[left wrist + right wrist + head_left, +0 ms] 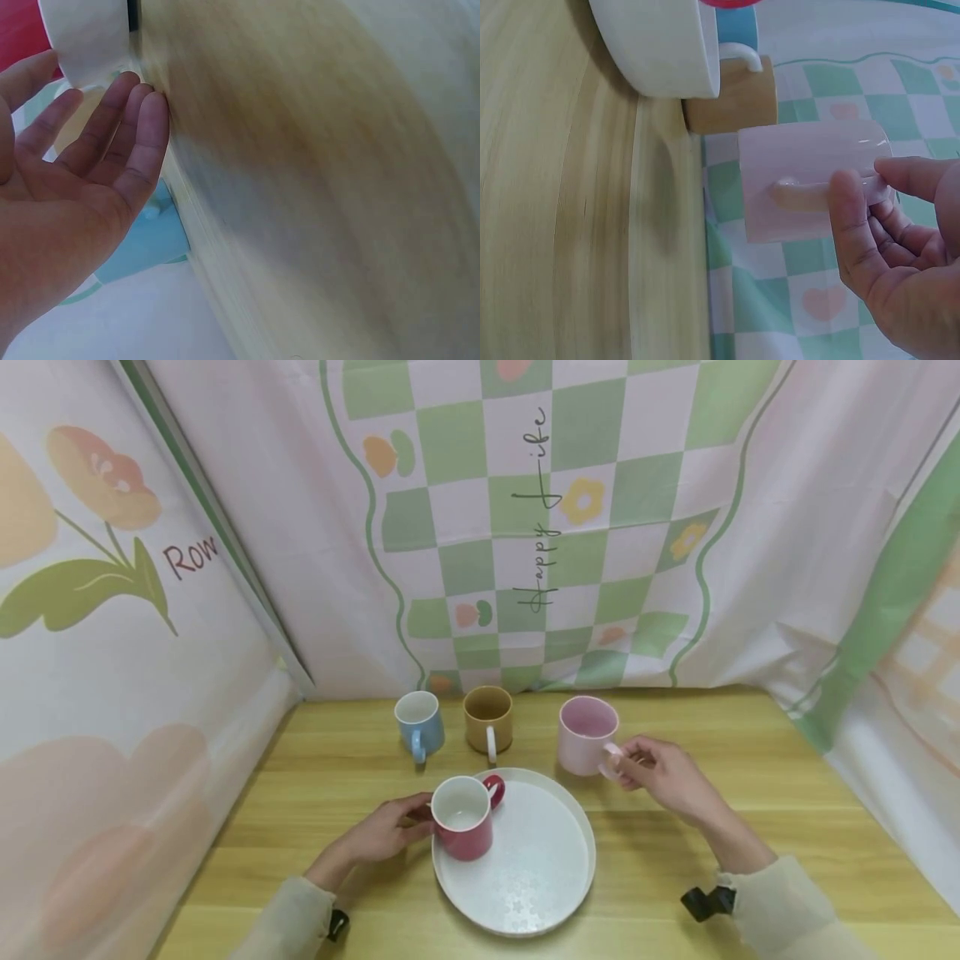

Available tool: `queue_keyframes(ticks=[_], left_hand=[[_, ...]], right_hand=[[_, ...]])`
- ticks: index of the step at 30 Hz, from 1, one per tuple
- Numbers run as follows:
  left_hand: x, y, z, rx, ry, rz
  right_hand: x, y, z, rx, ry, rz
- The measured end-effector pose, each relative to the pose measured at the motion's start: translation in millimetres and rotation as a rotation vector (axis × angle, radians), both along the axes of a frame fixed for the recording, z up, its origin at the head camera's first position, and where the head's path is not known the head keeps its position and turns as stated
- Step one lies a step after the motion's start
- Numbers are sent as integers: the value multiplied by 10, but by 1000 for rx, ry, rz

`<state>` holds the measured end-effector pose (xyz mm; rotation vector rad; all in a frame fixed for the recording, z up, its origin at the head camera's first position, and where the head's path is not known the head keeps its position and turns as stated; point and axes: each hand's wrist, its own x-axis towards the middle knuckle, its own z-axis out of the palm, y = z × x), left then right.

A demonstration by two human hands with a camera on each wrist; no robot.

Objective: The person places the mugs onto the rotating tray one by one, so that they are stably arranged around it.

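My right hand [663,777] pinches the handle of a pink mug [581,747] between thumb and fingers. In the right wrist view the pink mug [810,146] is upright and raised a little off the table, with a shadow under it. A red mug [465,839] with a white inside stands on the left part of a round white tray [540,877]. Beside that mug and the tray's left rim is my left hand [382,831], its fingers extended and loosely bent in the left wrist view. Whether its fingertips touch the red mug I cannot tell.
Behind the tray, a blue mug [420,722] and a brown mug [487,722] with a white handle stand on the wooden table [330,777]. A patterned cloth [517,510] hangs along the table's back edge, with more cloth at both sides.
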<state>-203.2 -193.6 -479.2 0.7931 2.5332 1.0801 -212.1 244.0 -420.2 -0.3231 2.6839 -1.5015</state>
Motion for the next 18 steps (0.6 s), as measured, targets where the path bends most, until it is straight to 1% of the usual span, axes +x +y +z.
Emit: queue_keyframes(ticks=[4,11,18], left_hand=[[6,3,-2,1,-1,4],[17,2,16,42,1,-30],[19,-4,10,52,-3,-29]], right_hand=[[37,-41,13,-15,-6,26],[104,-122,42,-32,-25,72],[175,-187,82,-48,-19,137]])
